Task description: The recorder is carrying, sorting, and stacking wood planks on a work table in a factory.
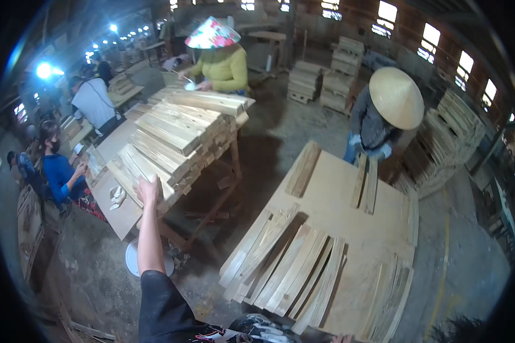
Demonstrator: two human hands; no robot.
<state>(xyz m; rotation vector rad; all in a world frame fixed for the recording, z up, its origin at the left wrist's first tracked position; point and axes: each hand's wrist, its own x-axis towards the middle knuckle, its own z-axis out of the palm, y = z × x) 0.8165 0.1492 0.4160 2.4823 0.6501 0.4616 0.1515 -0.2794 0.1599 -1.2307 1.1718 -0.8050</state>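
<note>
A view from above of a woodworking shed. The person's left hand (148,189) reaches far forward on a straight arm in a black sleeve, its fingers resting on the near edge of a stack of pale wooden slats (174,140); whether the fingers grip a slat or only touch the stack cannot be told. The slats are piled several layers deep on a long workbench (122,214) that runs away to the upper left, and their ends overhang its right edge. The right hand (342,338) barely shows at the bottom edge of the picture, too little to tell whether it is open or closed; it lies just below a low plywood platform (337,200) on which more slats (289,271) are fanned out, leaning against each other. Between the workbench and the platform runs a strip of bare concrete floor (263,143). At the far end of the workbench stands a person in a yellow top and patterned conical hat (213,33). Another person in a plain conical hat (396,97) bends over the far edge of the platform, hands on two upright slats.
</note>
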